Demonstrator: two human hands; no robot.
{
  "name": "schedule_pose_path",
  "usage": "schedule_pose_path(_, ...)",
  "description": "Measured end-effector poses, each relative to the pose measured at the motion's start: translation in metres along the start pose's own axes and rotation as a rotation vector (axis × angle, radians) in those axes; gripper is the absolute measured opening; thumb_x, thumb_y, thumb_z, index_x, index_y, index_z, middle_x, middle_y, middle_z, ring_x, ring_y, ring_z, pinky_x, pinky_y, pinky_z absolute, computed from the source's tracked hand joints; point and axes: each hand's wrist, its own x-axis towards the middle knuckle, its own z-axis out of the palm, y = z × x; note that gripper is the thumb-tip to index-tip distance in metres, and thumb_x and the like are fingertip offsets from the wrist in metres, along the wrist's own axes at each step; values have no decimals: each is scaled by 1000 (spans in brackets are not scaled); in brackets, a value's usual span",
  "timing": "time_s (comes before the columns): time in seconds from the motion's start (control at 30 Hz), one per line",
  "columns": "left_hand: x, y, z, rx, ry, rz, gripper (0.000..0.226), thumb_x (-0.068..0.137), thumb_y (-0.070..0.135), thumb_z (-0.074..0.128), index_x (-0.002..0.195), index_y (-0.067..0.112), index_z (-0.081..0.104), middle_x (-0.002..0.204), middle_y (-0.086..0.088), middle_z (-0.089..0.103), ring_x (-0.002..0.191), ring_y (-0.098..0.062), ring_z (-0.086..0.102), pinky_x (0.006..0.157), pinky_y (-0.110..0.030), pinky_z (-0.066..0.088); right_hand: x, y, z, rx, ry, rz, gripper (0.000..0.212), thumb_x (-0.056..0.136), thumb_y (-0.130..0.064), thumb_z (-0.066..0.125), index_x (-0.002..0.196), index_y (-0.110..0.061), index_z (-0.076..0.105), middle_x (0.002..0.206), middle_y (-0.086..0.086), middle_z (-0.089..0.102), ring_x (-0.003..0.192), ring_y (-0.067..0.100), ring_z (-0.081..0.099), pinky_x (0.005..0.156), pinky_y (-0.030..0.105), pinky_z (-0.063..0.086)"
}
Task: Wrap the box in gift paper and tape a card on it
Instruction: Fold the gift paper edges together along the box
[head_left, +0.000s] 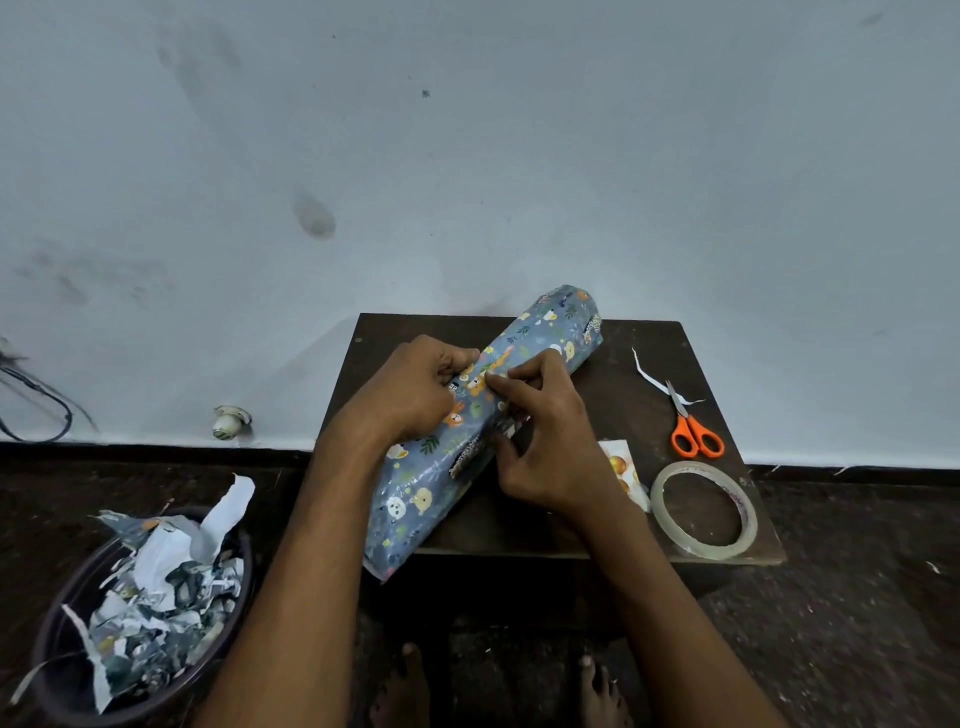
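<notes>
The box (483, 431), long and already covered in blue gift paper printed with small animals, lies slantwise on the dark bench (649, 358), its far end toward 1 o'clock and its near end hanging over the bench's front edge toward 7 o'clock. Both hands meet at its middle. The left hand (415, 387) comes in from 7 o'clock, its grip curled over the left side of the box with the fingertips tucked against the paper on top. The right hand (545, 436) comes in from 5 o'clock; its forefinger and thumb pinch at the paper along the top seam, the other fingers bent loosely against the box's right side. Whether a piece of tape lies under the fingers cannot be told.

At 3 o'clock from the box, partly hidden by the right wrist, lies the card (621, 465), white with golden balls. Just beyond it, near the bench's front right corner, sits the tape (704, 509), a clear ring lying flat. At 1 o'clock from the tape lie orange-handled scissors (693, 428), blades on a thin paper strip (649, 376). On the floor at 8 o'clock stands a bin (62, 675) of paper scraps (166, 577).
</notes>
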Motion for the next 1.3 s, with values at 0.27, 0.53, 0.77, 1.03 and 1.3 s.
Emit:
schedule_pose_path(0.27, -3, 8, 7, 127, 143, 67, 44, 87, -15, 57, 120, 9, 74, 116, 3, 73, 105, -4, 65, 86, -10, 52, 2, 3, 4, -128, 18, 33, 52, 65, -5, 79, 118, -9, 74, 104, 7, 52, 97, 27, 55, 75, 43, 54)
schedule_pose_path(0.53, 12, -11, 23, 194, 445, -43, 36, 85, 3, 65, 115, 18, 76, 118, -6, 73, 111, -22, 66, 97, -37, 53, 5, -10, 22, -275, 115, 75, 34, 68, -3, 79, 102, -3, 74, 91, 10, 50, 84, 28, 51, 67, 42, 47)
schedule_pose_path(0.77, 11, -18, 29, 128, 507, 33, 25, 91, 8, 62, 108, 16, 78, 106, 0, 77, 99, -16, 68, 86, -29, 53, 5, -22, 26, -420, 158, 116, 38, 69, -23, 72, 104, -8, 73, 98, 9, 54, 91, 28, 51, 77, 44, 44)
schedule_pose_path(1.03, 10, -20, 30, 118, 518, 96, 26, 93, 8, 58, 103, 19, 79, 99, 2, 78, 94, -16, 70, 85, -34, 55, 0, -29, 30, -375, -106, 72, 85, 69, -34, 41, 149, -5, 47, 157, 12, 44, 149, 27, 35, 125, 38, 19)
schedule_pose_path(1.3, 10, -25, 31, 164, 533, 136, 25, 94, 8, 60, 108, 15, 79, 106, -1, 78, 98, -19, 71, 92, -37, 54, 4, -8, 24, -514, -208, 71, 88, 72, -28, 44, 157, -8, 35, 167, 8, 28, 156, 21, 22, 128, 42, 13)
